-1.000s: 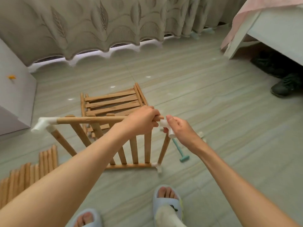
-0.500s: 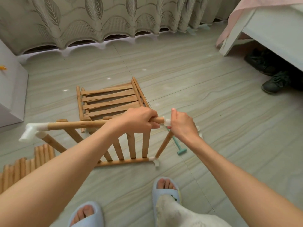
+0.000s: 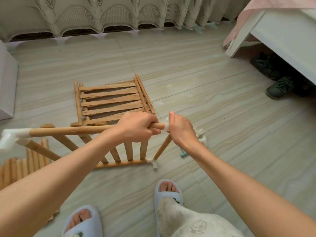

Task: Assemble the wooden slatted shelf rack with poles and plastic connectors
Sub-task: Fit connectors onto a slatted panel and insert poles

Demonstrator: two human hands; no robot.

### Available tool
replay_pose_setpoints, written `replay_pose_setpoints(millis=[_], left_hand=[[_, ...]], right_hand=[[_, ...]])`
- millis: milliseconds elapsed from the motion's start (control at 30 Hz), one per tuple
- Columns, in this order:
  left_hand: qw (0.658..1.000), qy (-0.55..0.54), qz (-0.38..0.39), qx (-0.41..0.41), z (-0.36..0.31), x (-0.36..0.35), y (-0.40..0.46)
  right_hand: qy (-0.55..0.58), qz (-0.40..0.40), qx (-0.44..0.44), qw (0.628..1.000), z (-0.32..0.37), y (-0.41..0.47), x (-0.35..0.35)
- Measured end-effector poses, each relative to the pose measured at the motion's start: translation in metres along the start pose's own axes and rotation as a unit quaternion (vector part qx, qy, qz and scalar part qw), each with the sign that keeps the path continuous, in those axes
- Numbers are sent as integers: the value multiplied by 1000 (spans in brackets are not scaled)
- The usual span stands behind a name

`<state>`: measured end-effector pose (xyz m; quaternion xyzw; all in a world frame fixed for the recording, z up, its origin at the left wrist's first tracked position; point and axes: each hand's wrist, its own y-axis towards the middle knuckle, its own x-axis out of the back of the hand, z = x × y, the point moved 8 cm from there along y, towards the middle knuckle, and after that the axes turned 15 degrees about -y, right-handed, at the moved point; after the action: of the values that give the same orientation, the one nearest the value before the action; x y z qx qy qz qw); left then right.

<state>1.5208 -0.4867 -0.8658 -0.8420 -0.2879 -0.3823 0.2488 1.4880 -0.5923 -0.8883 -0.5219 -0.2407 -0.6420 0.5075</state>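
Wood slats make up the upright shelf panel [image 3: 130,151] I'm looking at, standing on the tile floor [image 3: 213,103]. My left hand [image 3: 136,128] is wrapped tight round the smooth top pole [image 3: 71,131]. My right hand [image 3: 182,130] clamps the white plastic connector [image 3: 166,126] on its end, mostly hidden. A second slatted panel [image 3: 111,100] lies flat behind. The teal tool [image 3: 183,154] is half covered by my wrist.

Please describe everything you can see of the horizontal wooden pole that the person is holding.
The horizontal wooden pole is a round, light-brown rod with small dark notches along its side. It runs almost level, held above the floor as the top rail of the standing slatted panel. Its left end sits in a white plastic connector. The left hand grips it near the right end. That end enters another white connector, which the right hand holds.
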Motion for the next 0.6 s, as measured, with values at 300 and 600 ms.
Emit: replay_pose_setpoints(millis=[300, 600], left_hand=[[999, 0, -3, -35, -3, -1, -9], [987, 70, -76, -120, 10, 20, -20]], right_hand=[[24, 62, 72, 995, 19, -5, -1], [49, 104, 123, 986, 38, 16, 7]])
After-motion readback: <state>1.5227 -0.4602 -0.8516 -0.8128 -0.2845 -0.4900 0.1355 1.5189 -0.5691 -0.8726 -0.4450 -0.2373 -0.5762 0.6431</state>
